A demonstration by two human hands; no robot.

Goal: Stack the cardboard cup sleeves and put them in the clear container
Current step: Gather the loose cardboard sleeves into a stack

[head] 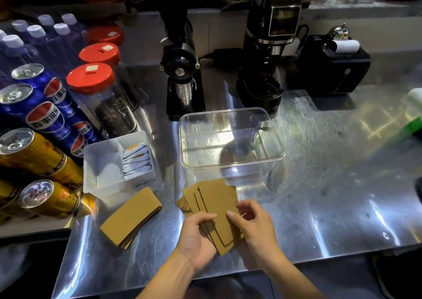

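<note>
Several flat brown cardboard cup sleeves (214,203) are fanned out in a loose bunch between both hands, just above the steel counter. My left hand (197,239) grips the bunch from the left edge, thumb on top. My right hand (257,226) holds the right edge, with its fingers curled over the top sleeve. A second pile of sleeves (130,217) lies flat on the counter to the left. The clear container (231,165) stands empty and without a lid just beyond the held sleeves.
A white tray (100,163) holding sachets sits left of the container. Cans (34,152) and red-lidded jars (91,79) line the left side. Two black coffee grinders (180,56) and a receipt printer (333,65) stand at the back.
</note>
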